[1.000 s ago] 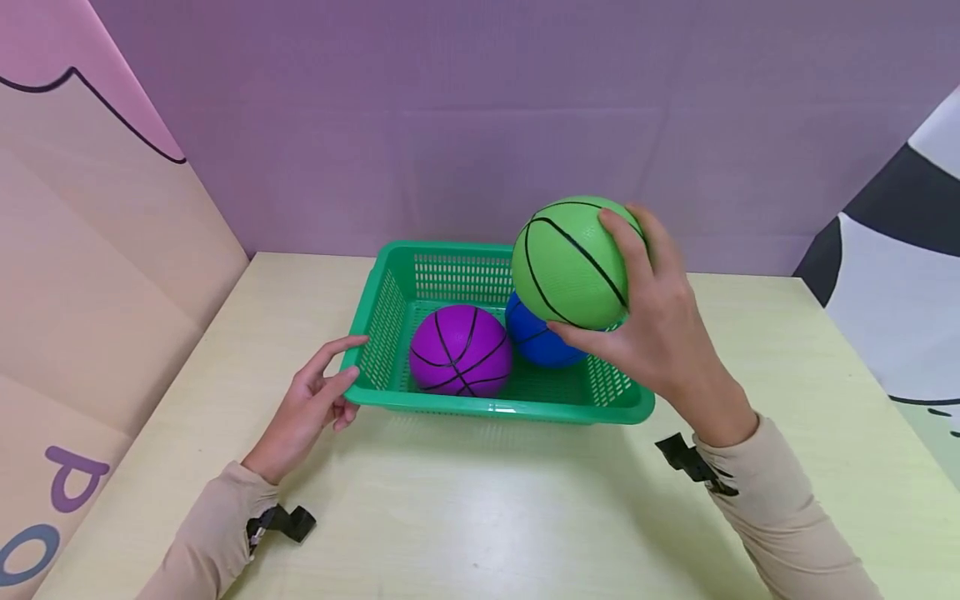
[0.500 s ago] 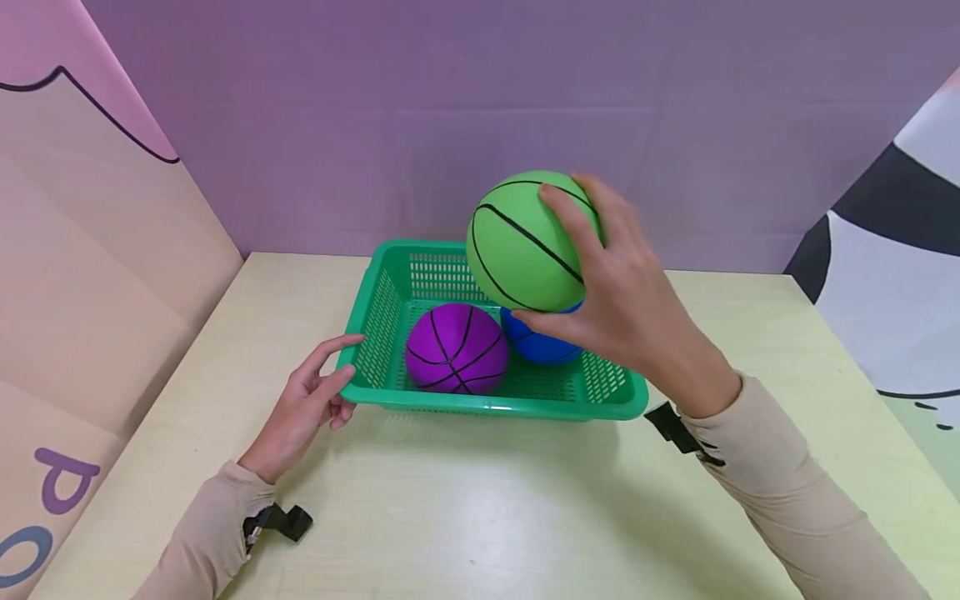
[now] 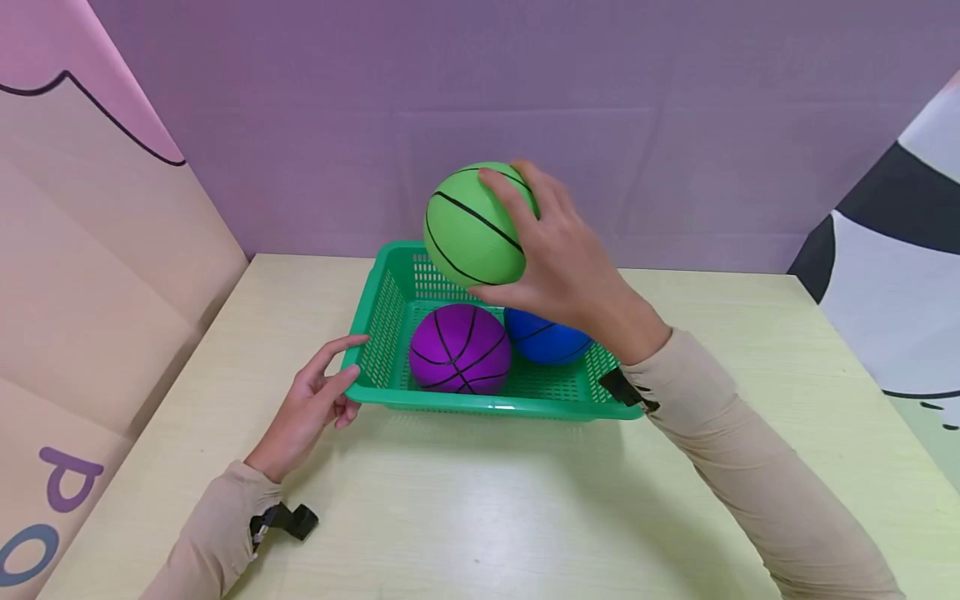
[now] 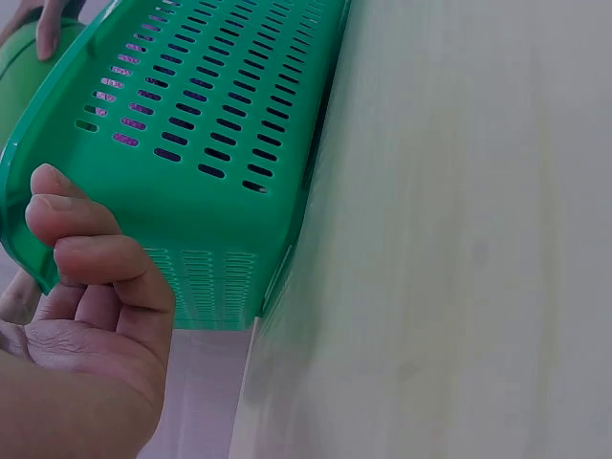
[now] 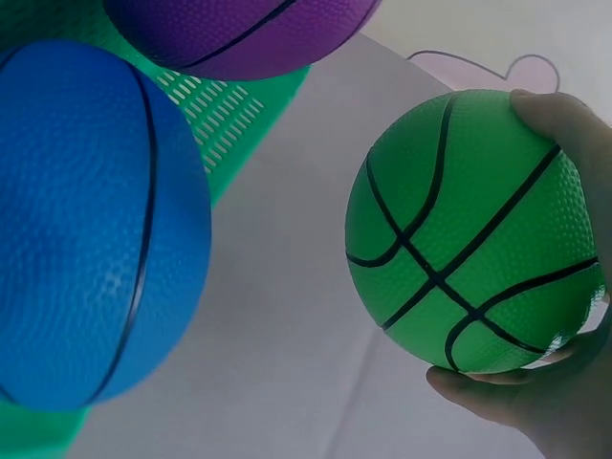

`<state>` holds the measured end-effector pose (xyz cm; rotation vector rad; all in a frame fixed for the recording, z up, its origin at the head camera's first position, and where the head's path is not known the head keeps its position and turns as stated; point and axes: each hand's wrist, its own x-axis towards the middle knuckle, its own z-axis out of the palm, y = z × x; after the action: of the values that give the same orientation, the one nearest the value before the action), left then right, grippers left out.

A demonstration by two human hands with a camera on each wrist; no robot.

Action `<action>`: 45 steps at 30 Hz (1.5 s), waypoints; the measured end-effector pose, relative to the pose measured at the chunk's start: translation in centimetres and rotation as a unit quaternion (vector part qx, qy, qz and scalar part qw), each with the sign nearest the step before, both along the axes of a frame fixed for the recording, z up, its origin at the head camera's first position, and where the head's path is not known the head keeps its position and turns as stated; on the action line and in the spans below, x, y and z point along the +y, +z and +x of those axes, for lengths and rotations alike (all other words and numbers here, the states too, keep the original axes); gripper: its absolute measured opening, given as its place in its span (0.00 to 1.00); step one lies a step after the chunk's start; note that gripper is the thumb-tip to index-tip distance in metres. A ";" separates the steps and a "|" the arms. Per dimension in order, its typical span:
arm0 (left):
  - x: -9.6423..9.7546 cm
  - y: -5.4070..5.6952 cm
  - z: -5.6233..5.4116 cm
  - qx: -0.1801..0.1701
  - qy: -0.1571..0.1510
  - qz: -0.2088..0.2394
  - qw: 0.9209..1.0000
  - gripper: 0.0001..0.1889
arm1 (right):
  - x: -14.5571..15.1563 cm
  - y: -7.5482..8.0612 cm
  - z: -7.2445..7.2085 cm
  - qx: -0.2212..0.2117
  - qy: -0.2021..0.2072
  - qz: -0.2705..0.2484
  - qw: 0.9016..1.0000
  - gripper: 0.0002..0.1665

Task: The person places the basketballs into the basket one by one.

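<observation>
My right hand [image 3: 558, 258] grips a light green ball with black basketball lines [image 3: 476, 225], fingers over its top and thumb beneath. It is held up over the back left part of a green plastic basket [image 3: 495, 406]. Inside the basket sit a purple ball [image 3: 460, 350] at the left and a blue ball [image 3: 547, 340] to its right, partly hidden by my right hand. My left hand [image 3: 307, 408] holds the basket's left rim near the front corner. In the left wrist view its curled fingers [image 4: 105, 258] lie against the basket's outer wall.
The basket stands on a pale wooden table [image 3: 465, 517] towards its back edge. A purple cloth wall [image 3: 375, 125] rises behind, with printed panels at the left [image 3: 90, 275] and right [image 3: 892, 308]. Black wrist cameras are strapped to both sleeves.
My right hand has carried the green ball leftward and a little up, from over the blue ball to over the back left of the basket. The left hand has stayed on the rim.
</observation>
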<state>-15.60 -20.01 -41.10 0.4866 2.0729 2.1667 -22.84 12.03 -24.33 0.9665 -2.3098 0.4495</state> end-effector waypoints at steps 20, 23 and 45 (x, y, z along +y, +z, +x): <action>0.8 0.2 0.0 0.010 -0.002 -0.006 1.000 0.24 | -4.0 -2.0 -4.5 -0.093 -0.035 0.057 0.993 0.63; 0.9 0.1 -0.1 0.010 -0.001 -0.008 1.000 0.24 | -4.6 -2.4 -5.0 -0.108 -0.039 0.062 0.991 0.63; 1.1 0.3 0.1 0.010 0.001 -0.011 1.000 0.23 | -7.0 -5.1 -4.3 -0.193 -0.052 0.121 0.972 0.68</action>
<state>-15.48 -18.88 -40.76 0.5063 2.1062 2.1470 -27.11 5.04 -29.43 0.9265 -2.8055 0.3414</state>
